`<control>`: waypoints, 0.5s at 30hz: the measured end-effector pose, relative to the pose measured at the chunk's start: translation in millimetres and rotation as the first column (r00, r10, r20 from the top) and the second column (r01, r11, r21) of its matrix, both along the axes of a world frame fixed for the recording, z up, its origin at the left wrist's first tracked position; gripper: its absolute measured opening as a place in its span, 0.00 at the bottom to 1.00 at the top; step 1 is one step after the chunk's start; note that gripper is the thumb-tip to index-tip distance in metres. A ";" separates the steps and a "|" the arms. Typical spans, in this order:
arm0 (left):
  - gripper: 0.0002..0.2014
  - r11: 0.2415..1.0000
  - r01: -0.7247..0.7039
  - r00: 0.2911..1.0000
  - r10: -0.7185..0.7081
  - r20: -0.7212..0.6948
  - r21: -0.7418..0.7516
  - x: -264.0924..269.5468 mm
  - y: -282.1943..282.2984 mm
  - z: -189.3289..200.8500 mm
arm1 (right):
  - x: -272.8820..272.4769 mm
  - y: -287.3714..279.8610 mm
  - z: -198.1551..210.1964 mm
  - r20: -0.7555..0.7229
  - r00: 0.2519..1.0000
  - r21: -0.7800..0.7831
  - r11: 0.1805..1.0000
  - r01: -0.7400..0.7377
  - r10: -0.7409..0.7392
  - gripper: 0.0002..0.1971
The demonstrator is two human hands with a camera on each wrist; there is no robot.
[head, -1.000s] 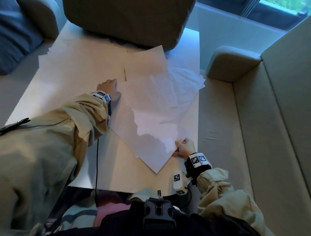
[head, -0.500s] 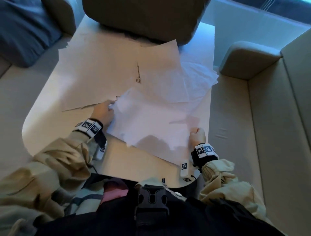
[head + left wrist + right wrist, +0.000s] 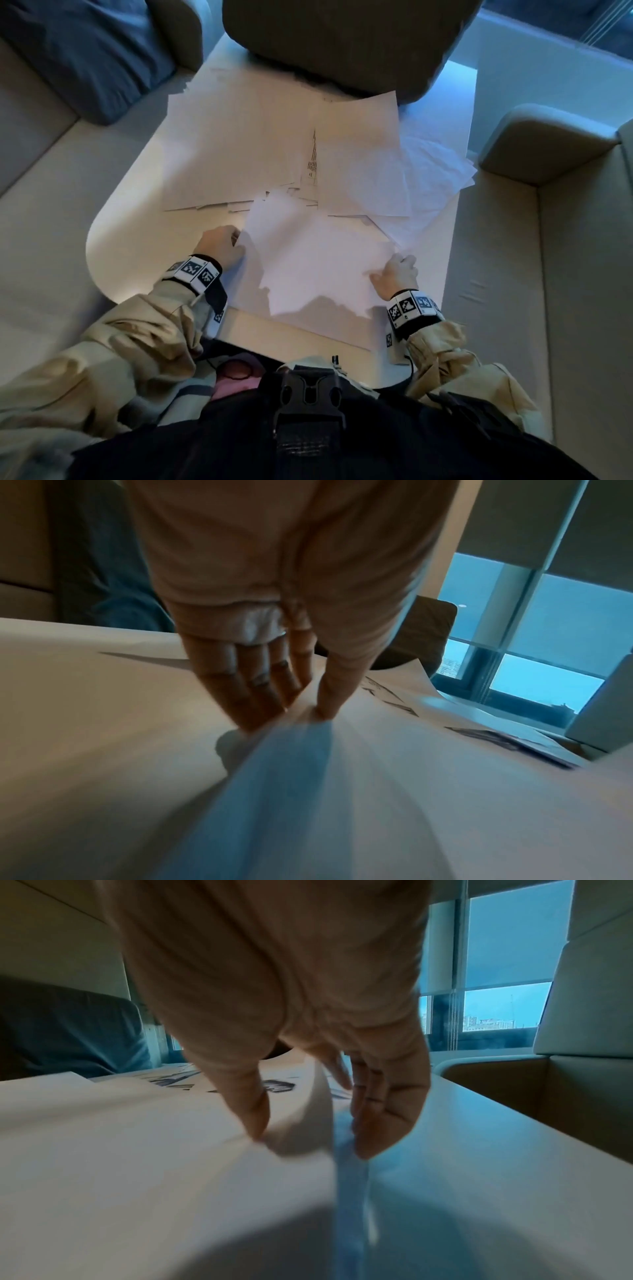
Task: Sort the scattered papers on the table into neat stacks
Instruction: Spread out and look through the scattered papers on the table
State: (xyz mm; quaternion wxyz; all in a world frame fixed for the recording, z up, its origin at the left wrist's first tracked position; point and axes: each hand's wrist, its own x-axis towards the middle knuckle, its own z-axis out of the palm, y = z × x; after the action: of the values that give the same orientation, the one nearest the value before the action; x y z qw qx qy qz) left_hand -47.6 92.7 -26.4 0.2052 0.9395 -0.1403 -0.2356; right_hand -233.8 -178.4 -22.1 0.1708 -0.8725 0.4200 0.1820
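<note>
Sheets (image 3: 318, 260): light, floppy, slippery; grab side edges, near table (image 3: 113, 246) front.
L hand (image 3: 221, 248): pinches left edge.
R hand (image 3: 397, 275): pinches right edge.

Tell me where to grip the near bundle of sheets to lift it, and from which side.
Grip the bundle at its two side edges, one hand from each side. The left hand pinches the left edge, thumb on top and fingers beneath; the right hand holds the right edge likewise. The sheets are wide and limp, so a one-sided grip would probably let them sag and fan out.
</note>
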 end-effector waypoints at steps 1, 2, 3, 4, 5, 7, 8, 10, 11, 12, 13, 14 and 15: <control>0.11 1.000 0.009 1.000 -0.010 0.010 0.025 -1.2 2.9 -0.7 | 2.5 -1.5 1.8 -0.065 0.997 0.016 0.999 -0.041 0.042 0.31; 0.11 1.000 0.003 1.000 -0.003 0.018 0.023 -1.9 5.5 -2.6 | 6.7 -4.1 3.7 -0.107 0.992 0.038 0.997 -0.070 0.073 0.30; 0.14 1.000 -0.017 1.000 0.017 0.022 0.005 -3.1 7.4 -4.0 | 12.3 -7.3 7.9 -0.129 0.987 0.045 0.995 -0.089 0.095 0.29; 0.17 0.999 -0.044 0.999 0.045 0.027 -0.024 -4.1 9.0 -5.4 | 19.0 -10.7 12.0 -0.134 0.985 0.031 0.994 -0.104 0.108 0.29; 0.19 0.996 -0.070 0.997 0.071 0.036 -0.048 -4.7 10.1 -6.6 | 27.0 -15.6 15.7 -0.122 0.987 -0.002 0.994 -0.110 0.109 0.29; 0.21 0.994 -0.089 0.995 0.092 0.046 -0.066 -4.9 11.8 -9.4 | 45.3 -28.1 20.2 -0.009 0.999 -0.074 0.996 -0.048 0.047 0.27; 0.21 0.994 -0.087 0.995 0.090 0.047 -0.066 -5.0 12.6 -10.9 | 54.4 -34.8 21.0 0.083 0.996 -0.090 0.996 0.000 0.007 0.26; 0.21 0.993 -0.097 0.994 0.100 0.042 -0.071 -5.2 14.2 -14.0 | 71.8 -47.4 20.1 0.242 0.969 -0.072 0.995 0.067 -0.048 0.25; 0.22 0.991 -0.106 0.993 0.109 0.037 -0.075 -5.8 14.7 -15.1 | 79.3 -53.8 18.8 0.292 0.954 -0.072 0.994 0.088 -0.063 0.26; 0.22 0.990 -0.117 0.992 0.120 0.035 -0.081 -6.9 14.9 -15.9 | 85.9 -59.7 18.0 0.307 0.948 -0.070 0.991 0.111 -0.084 0.28; 0.23 0.987 -0.132 0.990 0.135 0.030 -0.090 -7.9 15.1 -15.8 | 90.9 -65.3 16.2 0.306 0.946 -0.062 0.990 0.129 -0.104 0.31; 0.24 0.983 -0.150 0.988 0.153 0.024 -0.103 -8.4 15.5 -16.2 | 94.2 -70.4 13.9 0.284 0.948 -0.046 0.986 0.159 -0.139 0.35; 0.24 0.979 -0.167 0.985 0.170 0.014 -0.113 -8.7 16.0 -16.3 | 95.5 -75.6 10.5 0.255 0.950 -0.025 0.982 0.190 -0.177 0.40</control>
State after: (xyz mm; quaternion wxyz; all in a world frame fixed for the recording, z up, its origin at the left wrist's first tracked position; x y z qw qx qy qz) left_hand -56.3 108.6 -42.7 0.2747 0.9378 -0.0755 -0.1983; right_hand -138.3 -254.0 -11.6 0.2173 -0.8497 0.4785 0.0426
